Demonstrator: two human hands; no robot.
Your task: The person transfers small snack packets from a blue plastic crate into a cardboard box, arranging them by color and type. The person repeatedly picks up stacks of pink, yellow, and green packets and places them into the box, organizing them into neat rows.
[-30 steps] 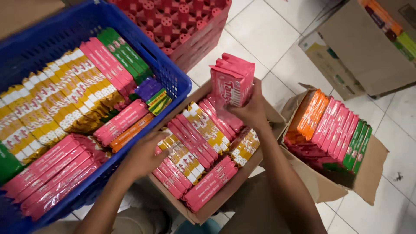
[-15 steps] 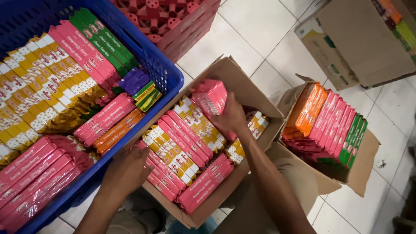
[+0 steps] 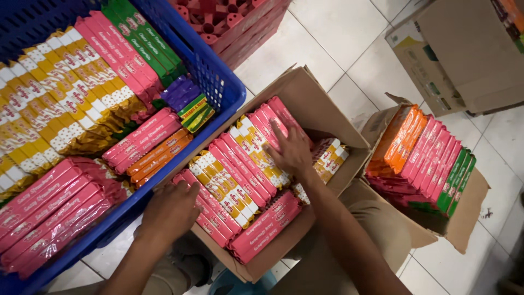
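Lowered right hand (image 3: 292,150) flat on pink packs (image 3: 273,123); left hand (image 3: 172,210), seemingly loose, grips carton (image 3: 327,109) beside blue crate (image 3: 218,82).

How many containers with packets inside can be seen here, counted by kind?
Cardboard boxes: 3 (under the hands, right, top right)
Blue plastic crate: 1
Total: 4

Two hands: the left hand (image 3: 172,210) and the right hand (image 3: 292,150). Three cardboard boxes: at 6 (image 3: 322,106), 3 (image 3: 464,218) and 1 o'clock (image 3: 464,49). One blue crate (image 3: 213,76), one red crate (image 3: 240,27).
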